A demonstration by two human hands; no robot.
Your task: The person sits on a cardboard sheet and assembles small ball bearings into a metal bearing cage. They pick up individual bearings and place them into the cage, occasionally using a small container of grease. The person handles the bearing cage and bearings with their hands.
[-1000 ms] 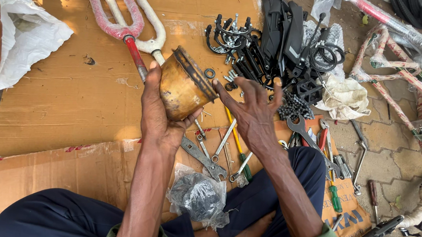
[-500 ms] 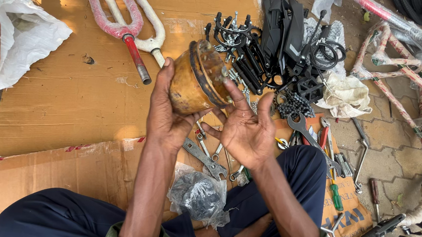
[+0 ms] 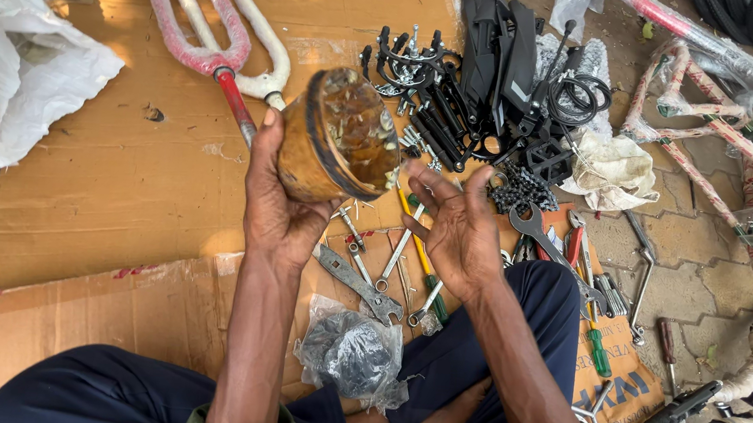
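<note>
- Head view: the person is sitting on the ground, and the left hand point(image 3: 278, 205) is gripping a round brown tin point(image 3: 339, 136) from below and behind, with the thumb lying up along its side.
- The tin is being held in the air above the cardboard sheet point(image 3: 105, 175), tilted so that its open mouth is facing toward the right hand point(image 3: 456, 230). Small metal pieces are showing inside it.
- What could go wrong, as I judge it: the tin is leaning quite far, so the small pieces could be sliding out and falling among the wrenches point(image 3: 372, 273) and screwdrivers point(image 3: 593, 337) below, where they would be hard to find.
- The tin is also looking greasy, so it could be slipping from the left palm if the grip is getting loose.
- The right hand is staying open and is holding nothing; its fingers are spread and slightly bent, with the fingertips just beside the rim of the tin, and I cannot tell if they are touching it.
- Around the hands, a clear plastic bag point(image 3: 351, 353) with dark parts is lying near the legs, black bicycle parts point(image 3: 483, 78) are piled beyond the tin, and a red and white bicycle fork point(image 3: 216, 37) is resting on the cardboard.
</note>
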